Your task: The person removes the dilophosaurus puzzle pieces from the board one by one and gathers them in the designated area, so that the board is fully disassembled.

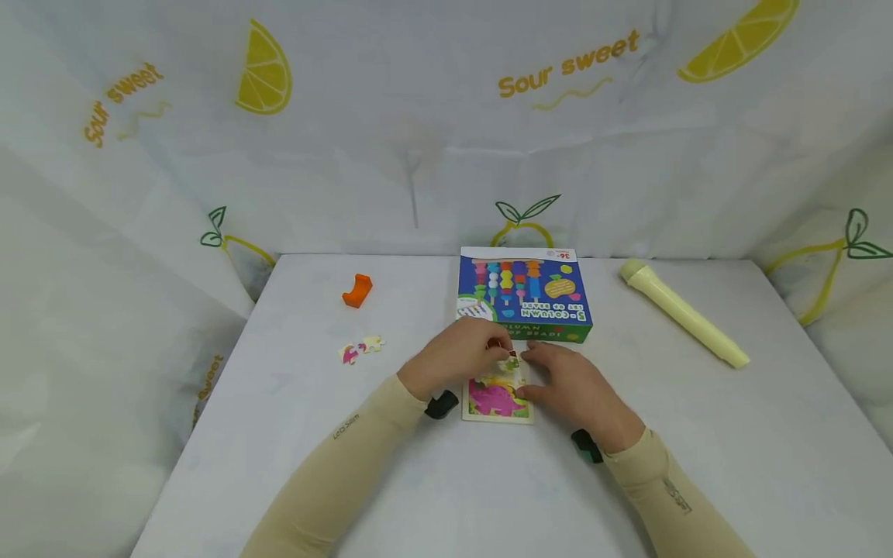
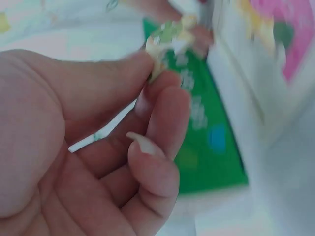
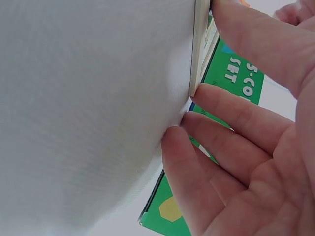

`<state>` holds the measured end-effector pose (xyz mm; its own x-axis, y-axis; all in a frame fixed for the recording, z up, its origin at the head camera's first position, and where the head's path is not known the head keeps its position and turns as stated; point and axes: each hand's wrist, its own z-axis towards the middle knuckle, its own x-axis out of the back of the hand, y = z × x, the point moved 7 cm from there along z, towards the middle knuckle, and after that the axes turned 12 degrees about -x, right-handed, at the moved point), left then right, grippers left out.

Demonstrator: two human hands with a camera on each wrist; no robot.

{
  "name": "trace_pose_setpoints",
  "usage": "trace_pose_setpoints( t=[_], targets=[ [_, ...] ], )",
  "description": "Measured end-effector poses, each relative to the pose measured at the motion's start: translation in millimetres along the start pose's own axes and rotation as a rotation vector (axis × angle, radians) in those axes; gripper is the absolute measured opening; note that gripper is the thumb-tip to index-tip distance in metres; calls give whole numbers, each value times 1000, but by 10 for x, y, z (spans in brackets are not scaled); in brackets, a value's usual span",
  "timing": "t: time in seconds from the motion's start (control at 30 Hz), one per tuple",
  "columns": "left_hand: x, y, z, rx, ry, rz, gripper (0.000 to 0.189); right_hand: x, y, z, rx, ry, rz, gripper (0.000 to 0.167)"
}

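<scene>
Pinching a jigsaw piece [image 2: 168, 32], left fingers [image 2: 168, 115] should be aligning it gently, parted right fingers [image 3: 241, 114] bracing the dinosaur puzzle [image 1: 497, 400] at three o'clock.

I pinch a small puzzle piece [image 2: 170, 33], cream with a green patch, between the thumb and index finger of my left hand [image 2: 93, 167], and my other fingers curl in below. Part of my right hand [image 2: 160, 9] shows blurred at the top, close to the piece; whether it touches I can't tell. Behind my fingertips lies a green box side [image 2: 202, 157] with white lettering too soft to read. At upper right, the pale-edged puzzle board [image 2: 246, 83] carries pink, yellow and green.
</scene>
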<state>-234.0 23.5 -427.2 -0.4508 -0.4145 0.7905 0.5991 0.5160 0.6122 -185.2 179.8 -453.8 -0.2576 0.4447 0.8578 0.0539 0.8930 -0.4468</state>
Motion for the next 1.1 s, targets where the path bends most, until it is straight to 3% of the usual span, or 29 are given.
trace_pose_setpoints(
  t=[0.27,0.4,0.53,0.77,1.1],
  targets=[
    [462,-429,-489,80,-1,-61,11,-43,64,2,-32,1,-23,68],
    [738,-756,-772,190,69,-84,13,-57,71,8,-25,-7,-10,69],
    [900,-1026,-968,258,113,-97,15,-76,42,8,-15,-23,-8,69],
    [886,-1248,-1056,296,106,-68,16,-81,-11,0,4,-26,1,69],
    [826,-1353,-1002,321,124,-18,18,-55,20,3,3,-9,0,67]
  ],
)
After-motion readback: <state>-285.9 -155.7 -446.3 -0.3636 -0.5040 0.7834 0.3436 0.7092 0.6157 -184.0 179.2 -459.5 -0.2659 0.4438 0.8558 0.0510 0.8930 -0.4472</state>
